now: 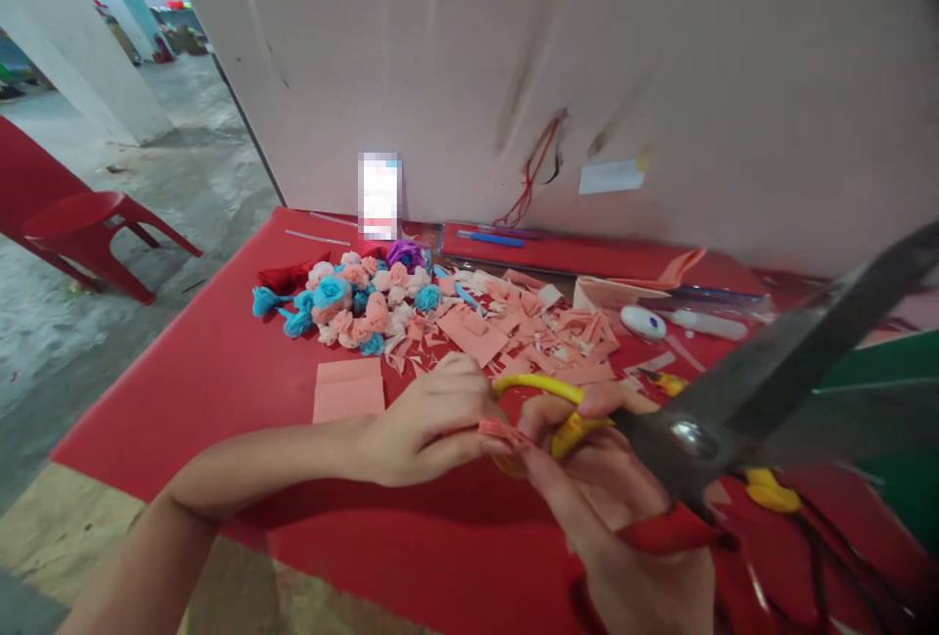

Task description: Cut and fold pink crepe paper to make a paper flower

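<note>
Near the front of the red table, my left hand (438,420) pinches a small folded strip of pink crepe paper (500,431). My right hand (623,498) is closed, with large scissors (679,434) hanging in it. Their yellow-wrapped handle loops curve around by my fingers, and the dark blades point up and right, apart. Thumb and fingertip of this hand also touch the pink strip. Left of my hands lies a flat pink paper square (348,390). Behind them are pink paper scraps (514,322) and a pile of blue, pink, red and purple paper flowers (352,297).
A phone (380,195) leans against the pale wall behind the red table (198,361). A blue pen (491,239), a white oval device (644,323) and clear plastic lie along the back. Dark cords (843,557) are at lower right. A red chair (80,214) stands left.
</note>
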The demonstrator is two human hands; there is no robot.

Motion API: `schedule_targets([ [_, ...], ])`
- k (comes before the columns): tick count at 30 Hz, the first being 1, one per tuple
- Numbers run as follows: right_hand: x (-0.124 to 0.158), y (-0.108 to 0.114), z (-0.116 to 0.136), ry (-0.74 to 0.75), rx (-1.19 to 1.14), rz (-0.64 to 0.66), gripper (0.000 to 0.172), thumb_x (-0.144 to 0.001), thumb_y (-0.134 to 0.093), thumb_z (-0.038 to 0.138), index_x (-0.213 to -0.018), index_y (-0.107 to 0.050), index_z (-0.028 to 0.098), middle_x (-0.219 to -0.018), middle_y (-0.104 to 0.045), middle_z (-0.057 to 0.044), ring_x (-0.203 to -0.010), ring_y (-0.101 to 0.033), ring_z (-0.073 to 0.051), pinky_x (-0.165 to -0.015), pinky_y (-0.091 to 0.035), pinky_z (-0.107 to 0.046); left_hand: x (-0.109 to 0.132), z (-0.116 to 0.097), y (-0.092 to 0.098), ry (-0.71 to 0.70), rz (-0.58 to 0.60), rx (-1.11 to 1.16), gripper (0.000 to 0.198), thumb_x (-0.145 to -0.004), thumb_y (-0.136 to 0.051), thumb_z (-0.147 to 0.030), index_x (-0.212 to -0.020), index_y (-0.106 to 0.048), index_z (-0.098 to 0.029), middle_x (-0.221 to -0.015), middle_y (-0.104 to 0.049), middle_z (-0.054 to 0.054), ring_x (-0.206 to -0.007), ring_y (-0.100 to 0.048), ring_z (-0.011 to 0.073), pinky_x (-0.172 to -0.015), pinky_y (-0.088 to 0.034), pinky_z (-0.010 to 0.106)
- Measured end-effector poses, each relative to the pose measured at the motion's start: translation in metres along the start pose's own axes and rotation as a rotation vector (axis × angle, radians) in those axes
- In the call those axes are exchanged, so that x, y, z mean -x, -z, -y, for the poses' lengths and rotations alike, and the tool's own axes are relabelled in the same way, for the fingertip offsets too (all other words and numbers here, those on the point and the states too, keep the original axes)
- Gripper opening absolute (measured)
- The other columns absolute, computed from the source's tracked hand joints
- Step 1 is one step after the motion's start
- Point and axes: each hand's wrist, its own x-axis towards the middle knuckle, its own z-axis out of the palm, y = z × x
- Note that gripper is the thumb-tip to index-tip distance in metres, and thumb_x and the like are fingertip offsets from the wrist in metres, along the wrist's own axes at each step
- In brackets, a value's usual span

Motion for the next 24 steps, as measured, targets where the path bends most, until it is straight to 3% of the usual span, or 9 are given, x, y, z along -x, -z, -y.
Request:
schedule_targets([
  [7,-0.004,0.001,-0.005,0.05,0.002,-0.004,0.027,-0.066,-0.065,0.011,-0.082,-0.049,0.026,-0.068,-0.061,0.004,-0.063,-0.063,-0.014,-0.057,-0.055,-0.025,-0.003,-0.009,0.007,0.105,0.103,-0.039,0.024,-0.091,-0.041,-0.034,-0.084,-0.052,-0.013,-0.075,-0.058,0.007,-0.075,-0.051,0.0158,-0.073,-0.046,0.034],
  [10,-0.005,0.004,-0.004,0.062,0.041,-0.001,0.03,-0.063,-0.065,0.008,-0.083,-0.051,0.026,-0.066,-0.06,0.004,-0.061,-0.063,-0.014,-0.053,-0.053,-0.022,-0.005,-0.013,0.011,0.131,0.037,-0.008,0.022,-0.084,-0.054,-0.034,-0.09,-0.051,-0.013,-0.084,-0.058,0.008,-0.08,-0.052,0.016,-0.075,-0.047,0.033],
  [12,-0.006,0.006,-0.004,0.075,0.054,-0.004,0.032,-0.062,-0.066,0.008,-0.084,-0.051,0.026,-0.066,-0.061,0.005,-0.058,-0.062,-0.013,-0.051,-0.052,-0.022,-0.005,-0.016,0.013,0.147,0.003,-0.019,0.015,-0.08,-0.059,-0.023,-0.089,-0.051,-0.014,-0.083,-0.058,0.006,-0.08,-0.053,0.0145,-0.077,-0.047,0.032],
  [16,-0.006,0.006,-0.004,0.076,0.051,-0.004,0.033,-0.063,-0.067,0.009,-0.085,-0.051,0.027,-0.067,-0.061,0.005,-0.057,-0.061,-0.013,-0.053,-0.052,-0.022,-0.006,-0.018,0.017,0.197,0.031,0.023,0.01,-0.077,-0.058,-0.009,-0.082,-0.052,-0.014,-0.077,-0.06,0.003,-0.077,-0.056,0.0121,-0.079,-0.047,0.031],
  [24,-0.002,-0.005,-0.003,0.028,-0.037,-0.018,0.033,-0.062,-0.068,0.008,-0.08,-0.047,0.027,-0.069,-0.061,0.006,-0.059,-0.062,-0.013,-0.057,-0.054,-0.023,0.0,-0.014,0.009,0.137,-0.099,0.159,0.004,-0.084,-0.056,-0.017,-0.085,-0.053,-0.014,-0.076,-0.059,0.003,-0.077,-0.057,0.0116,-0.073,-0.051,0.028],
])
